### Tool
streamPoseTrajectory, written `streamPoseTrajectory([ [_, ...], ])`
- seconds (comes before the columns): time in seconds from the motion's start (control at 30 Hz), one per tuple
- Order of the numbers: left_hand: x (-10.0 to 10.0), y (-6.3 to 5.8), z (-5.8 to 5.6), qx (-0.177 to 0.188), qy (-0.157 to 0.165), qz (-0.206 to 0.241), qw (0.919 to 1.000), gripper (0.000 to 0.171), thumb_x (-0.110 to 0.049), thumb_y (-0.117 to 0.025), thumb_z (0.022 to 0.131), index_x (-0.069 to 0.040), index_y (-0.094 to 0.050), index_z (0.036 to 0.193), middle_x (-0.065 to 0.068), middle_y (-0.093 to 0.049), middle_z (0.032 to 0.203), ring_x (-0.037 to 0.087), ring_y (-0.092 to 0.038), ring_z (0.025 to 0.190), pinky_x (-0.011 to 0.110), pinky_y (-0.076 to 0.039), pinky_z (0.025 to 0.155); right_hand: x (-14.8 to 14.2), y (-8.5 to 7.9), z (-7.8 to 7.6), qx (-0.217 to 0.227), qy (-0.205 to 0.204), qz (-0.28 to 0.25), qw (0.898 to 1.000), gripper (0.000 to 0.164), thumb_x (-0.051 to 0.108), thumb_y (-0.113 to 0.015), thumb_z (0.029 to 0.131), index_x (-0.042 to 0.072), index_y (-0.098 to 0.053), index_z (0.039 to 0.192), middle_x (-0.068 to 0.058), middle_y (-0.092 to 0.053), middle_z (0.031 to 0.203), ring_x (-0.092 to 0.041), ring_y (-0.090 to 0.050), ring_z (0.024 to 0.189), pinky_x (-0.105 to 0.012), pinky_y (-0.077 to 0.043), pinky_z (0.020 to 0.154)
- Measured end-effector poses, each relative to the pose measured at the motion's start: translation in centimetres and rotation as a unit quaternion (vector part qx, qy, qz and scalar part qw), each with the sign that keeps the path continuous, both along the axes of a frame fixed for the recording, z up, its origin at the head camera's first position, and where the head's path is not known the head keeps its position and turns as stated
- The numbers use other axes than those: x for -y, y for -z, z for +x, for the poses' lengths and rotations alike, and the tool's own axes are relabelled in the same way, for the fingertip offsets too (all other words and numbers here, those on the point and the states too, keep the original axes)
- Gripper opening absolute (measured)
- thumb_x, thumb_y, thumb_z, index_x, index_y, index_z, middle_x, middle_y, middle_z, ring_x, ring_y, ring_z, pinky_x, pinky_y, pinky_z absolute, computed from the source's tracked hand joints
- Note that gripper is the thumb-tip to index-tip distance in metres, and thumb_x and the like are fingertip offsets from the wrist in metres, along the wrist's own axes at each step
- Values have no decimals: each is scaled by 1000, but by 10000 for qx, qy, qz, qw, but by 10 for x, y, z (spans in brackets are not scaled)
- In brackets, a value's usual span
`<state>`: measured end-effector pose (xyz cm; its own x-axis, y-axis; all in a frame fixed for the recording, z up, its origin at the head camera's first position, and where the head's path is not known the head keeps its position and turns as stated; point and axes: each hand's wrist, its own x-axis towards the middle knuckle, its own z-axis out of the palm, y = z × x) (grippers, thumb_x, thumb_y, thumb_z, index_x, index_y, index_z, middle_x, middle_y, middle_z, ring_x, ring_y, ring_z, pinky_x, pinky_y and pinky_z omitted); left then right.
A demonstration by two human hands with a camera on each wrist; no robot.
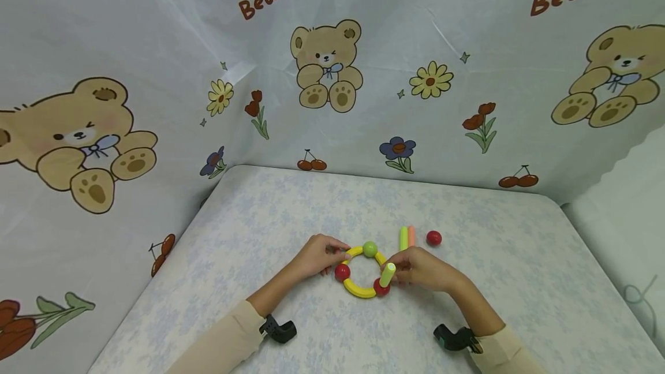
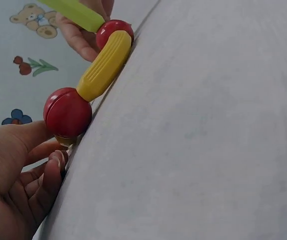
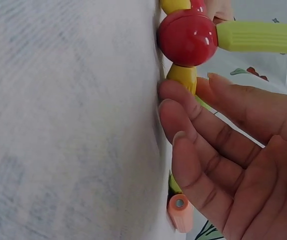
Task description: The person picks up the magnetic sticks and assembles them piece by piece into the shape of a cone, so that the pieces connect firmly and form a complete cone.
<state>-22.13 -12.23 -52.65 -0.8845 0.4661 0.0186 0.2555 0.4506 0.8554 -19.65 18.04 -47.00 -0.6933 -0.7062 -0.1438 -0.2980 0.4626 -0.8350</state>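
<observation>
A ring of curved yellow rods (image 1: 358, 290) lies on the table, joined by a green ball (image 1: 370, 249), a left red ball (image 1: 342, 272) and a right red ball (image 1: 381, 288). From the right red ball a straight light-green rod (image 1: 387, 275) sticks up. My left hand (image 1: 321, 255) pinches the ring's upper-left yellow rod, just beyond the left red ball (image 2: 67, 112). On the other side my right hand (image 1: 422, 268) pinches the right yellow rod (image 3: 182, 78) next to its red ball (image 3: 187, 37). The pinched rods are partly hidden by fingers.
Behind my right hand lie another light-green rod (image 1: 403, 238) and an orange rod (image 1: 411, 236), side by side. A loose red ball (image 1: 433, 238) rests to their right. A bear-printed cloth (image 1: 384, 126) rises behind the pale patterned table (image 1: 270, 206).
</observation>
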Motion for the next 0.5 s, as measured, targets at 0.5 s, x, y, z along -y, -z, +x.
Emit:
streamPoseTrajectory([
  [0.5,4,6,-3,-399,292,-139,9987,26,-31,-72,96,-21,-77,120,-11,-67,90,10,-51,45,28,-46,40,-12,-3,-8,-749,1240,-79,9894,16,16,-65,100,3,-73,106,-9,-71,84,-31,-65,72,-29,-53,57],
])
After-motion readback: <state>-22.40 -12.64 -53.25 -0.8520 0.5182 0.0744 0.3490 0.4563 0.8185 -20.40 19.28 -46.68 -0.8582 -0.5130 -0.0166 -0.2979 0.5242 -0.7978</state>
